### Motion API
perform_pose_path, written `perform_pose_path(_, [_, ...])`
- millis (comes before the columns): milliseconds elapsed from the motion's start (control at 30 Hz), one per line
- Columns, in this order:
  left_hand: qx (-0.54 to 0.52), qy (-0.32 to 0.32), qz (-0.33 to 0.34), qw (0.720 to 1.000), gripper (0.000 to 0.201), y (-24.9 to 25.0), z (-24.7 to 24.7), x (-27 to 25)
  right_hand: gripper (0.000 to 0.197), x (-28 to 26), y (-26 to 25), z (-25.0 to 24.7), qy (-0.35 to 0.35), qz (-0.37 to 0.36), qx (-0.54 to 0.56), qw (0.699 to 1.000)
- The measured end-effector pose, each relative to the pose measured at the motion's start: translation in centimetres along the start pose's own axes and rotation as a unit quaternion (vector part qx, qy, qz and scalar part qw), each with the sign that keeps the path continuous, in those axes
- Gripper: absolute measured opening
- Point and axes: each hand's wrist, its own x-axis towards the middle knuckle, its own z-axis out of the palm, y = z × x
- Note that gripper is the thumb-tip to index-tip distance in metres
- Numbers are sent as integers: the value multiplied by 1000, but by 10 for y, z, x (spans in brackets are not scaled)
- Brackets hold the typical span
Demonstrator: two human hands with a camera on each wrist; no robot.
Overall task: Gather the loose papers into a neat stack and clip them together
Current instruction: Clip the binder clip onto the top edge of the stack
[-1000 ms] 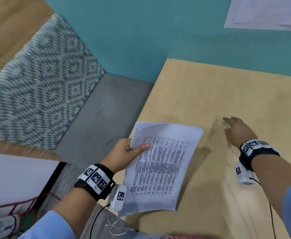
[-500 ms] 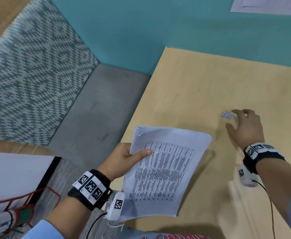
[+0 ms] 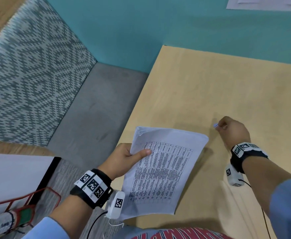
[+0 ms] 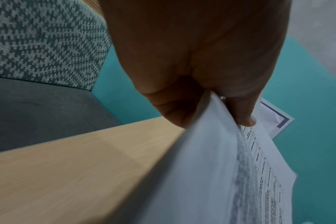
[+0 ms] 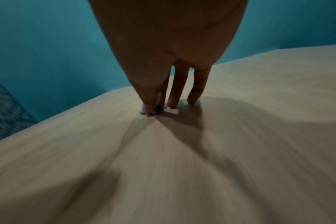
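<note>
My left hand (image 3: 124,159) grips a stack of white printed papers (image 3: 162,171) by its left edge, thumb on top, over the near left part of the wooden table (image 3: 210,83). In the left wrist view the same stack of papers (image 4: 211,174) fans out below the thumb and fingers. To the right, my right hand (image 3: 231,130) pinches a small pale blue binder clip (image 3: 215,125) at the table surface. The right wrist view shows the thumb and forefinger closed on the clip (image 5: 151,111), the other fingers pointing down at the wood.
More white sheets (image 3: 265,3) lie at the far right on the teal surface. A patterned cushion and grey seat (image 3: 89,109) are left of the table. A red wire basket (image 3: 20,204) sits at the lower left beside a white board.
My right hand reached the clip on the table and closed its thumb and forefinger on it. The left hand kept holding the papers, shifting only slightly.
</note>
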Motion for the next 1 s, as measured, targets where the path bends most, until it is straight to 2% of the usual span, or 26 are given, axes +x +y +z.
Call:
perform_pose_path(100, [-3,-7,9,1000,69,2,-2,-1,36,-20,0,6,10,41,92,995])
perform_pose_path(133, [-4,-4,13,1000,73,4,-2,-1,37,-27,1,9,4,49,114,992])
perform_pose_path(233, [9,-15,32,999,90,9,-1,-1,16,-61,9,10,-27,54,126,990])
perform_pose_path(367, [35,-22,67,997,97,24,5,-5,15,-121,26,-6,-54,108,196,973])
perform_pose_path(467, [59,-25,84,994,97,37,14,-11,12,-164,45,-28,-81,175,365,911])
perform_pose_path(567, [77,-19,109,991,74,54,27,-24,8,-204,58,-69,-67,189,479,854])
perform_pose_path(633, [100,-13,137,985,67,71,37,-37,22,-226,54,-103,-41,169,538,825])
perform_pose_path(800, [137,-13,216,967,64,94,51,-62,50,-278,19,-179,10,56,616,786])
perform_pose_path(900, [147,-22,252,956,66,101,61,-75,53,-302,1,-203,18,-4,612,791])
perform_pose_path(1000, [151,-23,268,951,63,110,72,-90,35,-316,-13,-215,30,-68,567,821])
